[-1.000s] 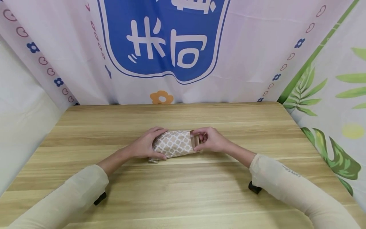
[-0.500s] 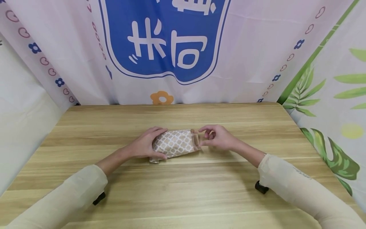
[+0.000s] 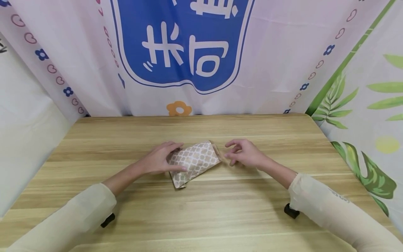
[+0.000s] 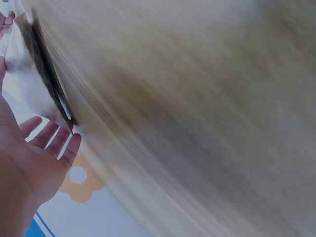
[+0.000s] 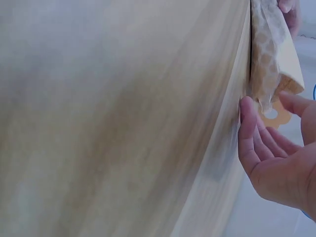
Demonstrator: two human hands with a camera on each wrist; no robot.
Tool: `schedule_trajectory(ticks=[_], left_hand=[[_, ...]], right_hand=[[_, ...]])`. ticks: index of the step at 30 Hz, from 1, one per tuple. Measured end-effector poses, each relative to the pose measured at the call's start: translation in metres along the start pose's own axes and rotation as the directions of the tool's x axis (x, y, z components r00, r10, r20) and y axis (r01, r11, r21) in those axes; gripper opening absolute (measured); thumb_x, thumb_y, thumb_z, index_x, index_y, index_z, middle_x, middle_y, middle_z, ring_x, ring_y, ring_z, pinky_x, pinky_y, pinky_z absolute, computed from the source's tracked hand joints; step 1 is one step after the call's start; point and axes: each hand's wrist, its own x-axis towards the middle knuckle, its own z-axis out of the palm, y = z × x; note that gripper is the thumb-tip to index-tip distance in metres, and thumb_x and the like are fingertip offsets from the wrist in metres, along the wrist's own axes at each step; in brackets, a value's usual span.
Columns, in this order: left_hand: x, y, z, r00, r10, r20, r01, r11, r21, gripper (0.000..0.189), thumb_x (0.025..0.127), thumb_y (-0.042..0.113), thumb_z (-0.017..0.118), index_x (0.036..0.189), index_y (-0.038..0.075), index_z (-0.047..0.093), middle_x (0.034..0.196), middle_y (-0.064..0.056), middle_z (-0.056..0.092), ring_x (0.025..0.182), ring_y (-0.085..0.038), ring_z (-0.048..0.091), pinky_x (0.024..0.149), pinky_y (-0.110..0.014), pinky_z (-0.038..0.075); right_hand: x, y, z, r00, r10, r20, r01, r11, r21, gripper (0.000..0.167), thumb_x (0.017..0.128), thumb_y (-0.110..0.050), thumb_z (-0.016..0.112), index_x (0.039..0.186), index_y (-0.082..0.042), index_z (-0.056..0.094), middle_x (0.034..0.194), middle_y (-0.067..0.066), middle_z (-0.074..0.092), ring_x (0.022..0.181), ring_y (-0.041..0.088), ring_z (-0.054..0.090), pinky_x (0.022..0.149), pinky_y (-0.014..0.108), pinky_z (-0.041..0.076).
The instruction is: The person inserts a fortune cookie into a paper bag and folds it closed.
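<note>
A tan paper bag [image 3: 196,159] with a white lattice pattern lies slanted on the wooden table, its mouth end toward the right. Over its left end rests my left hand [image 3: 157,160], the thumb across the near side and the other fingers at the far edge. In the left wrist view these fingers [image 4: 52,138] are spread and relaxed beside the bag's edge. My right hand [image 3: 247,154] hovers just off the mouth end, fingers loosely bent with nothing between them. The right wrist view shows the bag's patterned face [image 5: 265,54] and its mouth close to the fingertips.
The wooden table [image 3: 201,217] reaches back to a printed curtain [image 3: 267,70] with a blue sign. A leaf-patterned cloth [image 3: 371,122] hangs on the right and a pale cloth on the left. Black wrist mounts [image 3: 291,211] sit under both sleeves.
My right hand has come away from the bag's mouth toward the right. The bag has turned, its left end swinging toward me, and my left hand's hold has loosened.
</note>
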Motion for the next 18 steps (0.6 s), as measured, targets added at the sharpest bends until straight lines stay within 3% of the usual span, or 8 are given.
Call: schedule_trajectory(ticks=[5, 8, 14, 18], left_hand=[[-0.001, 0.004, 0.000, 0.999, -0.026, 0.030, 0.027, 0.999, -0.027, 0.090, 0.086, 0.055, 0.078, 0.150, -0.003, 0.050, 0.134, -0.014, 0.063, 0.119, -0.028, 0.061, 0.102, -0.050, 0.053], [-0.002, 0.007, -0.001, 0.999, -0.041, 0.036, 0.043, 0.998, -0.038, 0.089, 0.087, 0.052, 0.079, 0.150, -0.004, 0.049, 0.137, -0.018, 0.063, 0.120, -0.030, 0.062, 0.105, -0.052, 0.051], [0.001, 0.011, 0.000, 0.997, -0.047, 0.054, 0.054, 0.990, -0.129, 0.082, 0.087, 0.039, 0.084, 0.147, -0.006, 0.051, 0.117, -0.013, 0.069, 0.087, -0.014, 0.062, 0.083, -0.035, 0.056], [0.003, 0.017, 0.000, 0.993, -0.071, 0.094, 0.091, 0.969, -0.230, 0.080, 0.088, 0.030, 0.085, 0.149, -0.007, 0.048, 0.119, -0.018, 0.068, 0.083, -0.012, 0.064, 0.073, -0.029, 0.058]], right_hand=[[-0.006, 0.000, 0.003, 0.997, 0.078, -0.004, -0.078, 0.994, 0.075, 0.040, 0.098, -0.008, 0.068, 0.131, 0.010, 0.056, 0.094, 0.017, 0.076, 0.073, 0.025, 0.075, 0.060, 0.034, 0.062], [-0.008, 0.000, 0.005, 0.997, 0.078, 0.007, -0.078, 0.993, 0.084, 0.036, 0.098, -0.006, 0.066, 0.129, 0.011, 0.057, 0.094, 0.017, 0.077, 0.074, 0.025, 0.076, 0.059, 0.034, 0.062], [-0.007, -0.002, 0.010, 0.998, 0.056, 0.027, -0.059, 0.993, 0.101, 0.040, 0.098, -0.006, 0.068, 0.131, 0.013, 0.057, 0.097, 0.020, 0.077, 0.075, 0.026, 0.076, 0.060, 0.033, 0.063], [-0.004, -0.005, 0.014, 0.998, 0.062, 0.031, -0.065, 0.991, 0.119, 0.045, 0.098, -0.007, 0.069, 0.136, 0.013, 0.054, 0.102, 0.022, 0.076, 0.078, 0.027, 0.076, 0.062, 0.034, 0.063]])
